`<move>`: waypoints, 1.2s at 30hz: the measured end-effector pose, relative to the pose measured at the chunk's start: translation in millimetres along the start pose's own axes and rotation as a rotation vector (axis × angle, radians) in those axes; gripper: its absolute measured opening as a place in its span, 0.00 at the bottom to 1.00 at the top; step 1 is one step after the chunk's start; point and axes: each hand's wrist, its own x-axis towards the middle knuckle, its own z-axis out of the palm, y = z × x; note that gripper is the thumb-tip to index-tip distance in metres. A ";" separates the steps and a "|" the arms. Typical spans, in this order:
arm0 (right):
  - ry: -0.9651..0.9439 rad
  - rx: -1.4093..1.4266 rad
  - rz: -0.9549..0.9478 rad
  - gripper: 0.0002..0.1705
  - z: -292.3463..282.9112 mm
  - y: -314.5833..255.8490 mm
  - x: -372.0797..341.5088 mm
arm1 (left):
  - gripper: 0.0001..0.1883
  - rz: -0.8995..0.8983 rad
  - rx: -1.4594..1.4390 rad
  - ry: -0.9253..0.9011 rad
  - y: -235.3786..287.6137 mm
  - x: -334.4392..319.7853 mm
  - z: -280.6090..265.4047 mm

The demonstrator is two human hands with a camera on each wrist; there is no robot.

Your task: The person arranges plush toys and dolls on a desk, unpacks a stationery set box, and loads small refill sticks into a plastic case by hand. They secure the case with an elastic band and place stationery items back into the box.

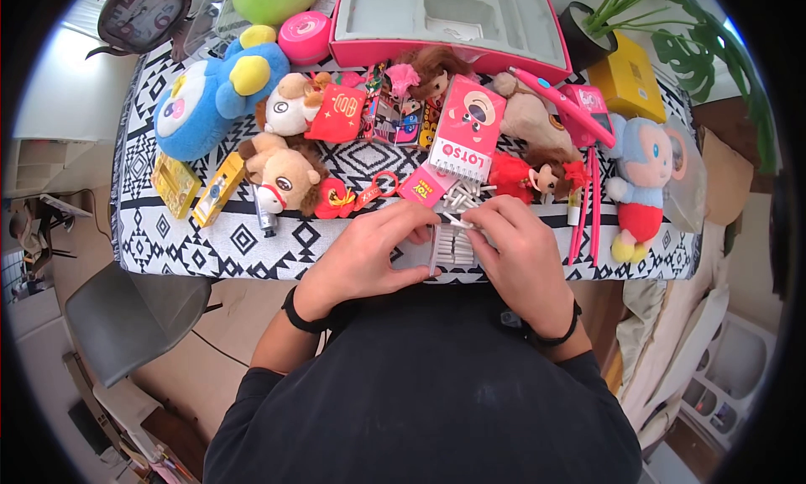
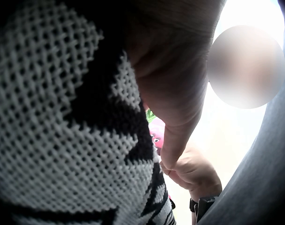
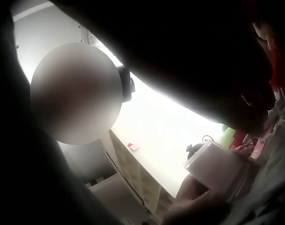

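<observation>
My left hand [image 1: 369, 249] grips the side of a small clear plastic box [image 3: 215, 164], thumb near its front edge. Inside the box lie rows of short white sticks [image 1: 454, 247] that look like cotton swabs. The right hand [image 1: 522, 253] pinches a few such sticks [image 1: 457, 222] between thumb and fingertips over the box's far end. A loose pile of the same sticks [image 1: 460, 198] lies just beyond, beside a pink Toy Story card [image 1: 426, 186]. In the left wrist view the left hand mostly hides the box.
Behind the pile stands a Lotso notebook [image 1: 467, 123]. A horse plush [image 1: 284, 173] and a red pair of scissors [image 1: 377, 190] lie to the left. Pink sticks [image 1: 583, 211] and a blue-and-red plush [image 1: 645, 182] are to the right. A large pink box [image 1: 453, 56] fills the back.
</observation>
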 end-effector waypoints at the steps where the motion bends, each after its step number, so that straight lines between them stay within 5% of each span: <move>1: -0.013 0.032 -0.019 0.14 2.4 -0.8 -0.3 | 0.36 0.011 0.004 0.007 0.1 0.1 0.0; 26: -0.118 0.119 -0.050 0.20 9.1 -4.6 -3.6 | 0.37 0.007 -0.007 -0.001 0.1 0.5 -0.8; 36: -0.044 0.071 -0.042 0.13 8.0 0.3 -3.9 | 0.38 0.007 0.009 -0.003 -0.2 0.6 -0.1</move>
